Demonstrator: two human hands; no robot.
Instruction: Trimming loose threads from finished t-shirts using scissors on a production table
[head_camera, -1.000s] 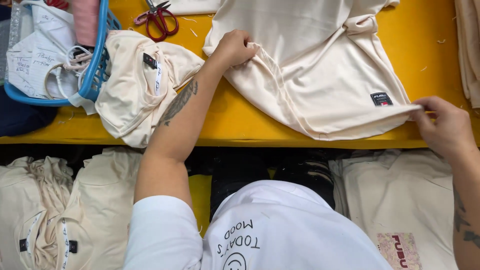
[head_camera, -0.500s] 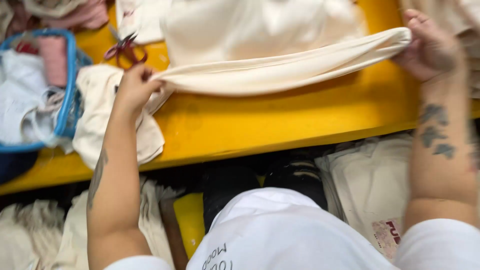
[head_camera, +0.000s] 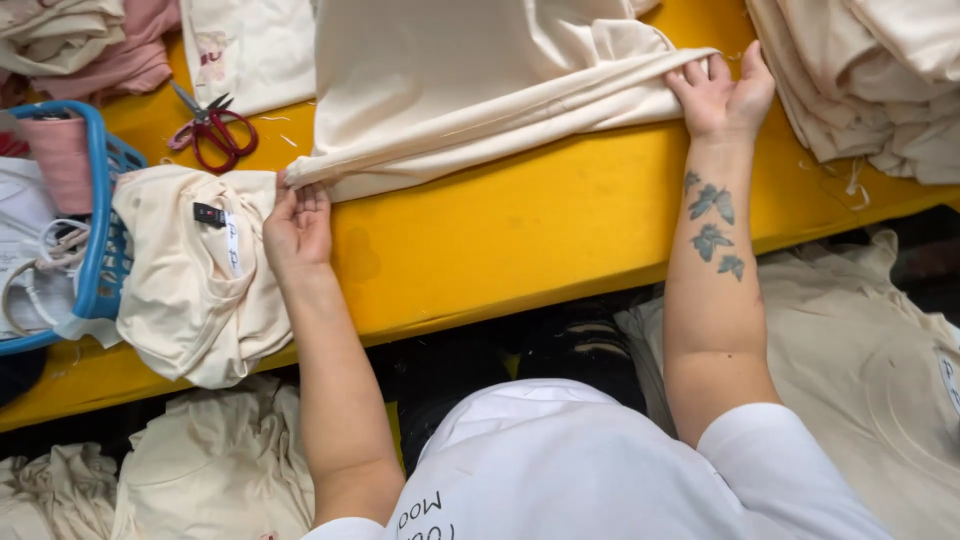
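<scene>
Bench (head_camera: 520, 240): yellow. Folded garment (head_camera: 480, 100): plain cream. Crumpled garment (head_camera: 190, 280): cream with a small black tag. Scissors (head_camera: 212, 130): red handles. Basket (head_camera: 100, 250): blue. Right forearm: dark butterfly tattoos (head_camera: 715, 225). Stacked garments (head_camera: 860, 80): cream.

Free room: bare strip of yellow table (head_camera: 520, 235) between the folded cream garment (head_camera: 480, 100) and the near edge, open from the left hand (head_camera: 297, 228) across to the right forearm.

Obstacles, left: crumpled cream shirt (head_camera: 195, 285) just beside the left hand, overhanging the edge; blue basket (head_camera: 100, 250) touching it; red scissors (head_camera: 212, 130) behind, on a small bare patch.

Obstacles, right: stack of cream cloth (head_camera: 860, 80) close beside the right hand (head_camera: 722, 95), narrow gap between.

Rear: closed off by the garment and further cloth.
</scene>
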